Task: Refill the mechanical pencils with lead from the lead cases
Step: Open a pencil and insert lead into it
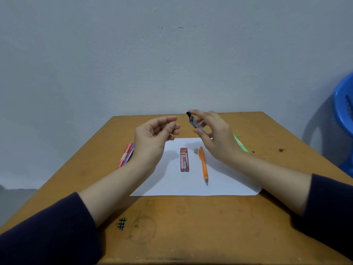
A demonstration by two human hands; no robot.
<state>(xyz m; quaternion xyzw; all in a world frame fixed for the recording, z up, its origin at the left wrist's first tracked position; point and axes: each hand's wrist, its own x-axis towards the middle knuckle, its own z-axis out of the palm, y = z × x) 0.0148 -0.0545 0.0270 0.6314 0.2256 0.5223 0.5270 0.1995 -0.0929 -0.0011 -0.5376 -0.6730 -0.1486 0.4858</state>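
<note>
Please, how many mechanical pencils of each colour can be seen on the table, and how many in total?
Orange pencil: 1
Green pencil: 1 (partly hidden)
Pink pencil: 1 (partly hidden)
Purple pencil: 1 (partly hidden)
Total: 4

I see a worn wooden table (pixel 191 226) carrying a white paper sheet (pixel 181 186) — pink and purple pencils (pixel 125 156) just left of it, a green pencil (pixel 241 145) at its right.

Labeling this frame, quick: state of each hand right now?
Left hand: closed, pinching a thin lead between its fingertips.
Right hand: closed, holding a clear lead case.
</note>
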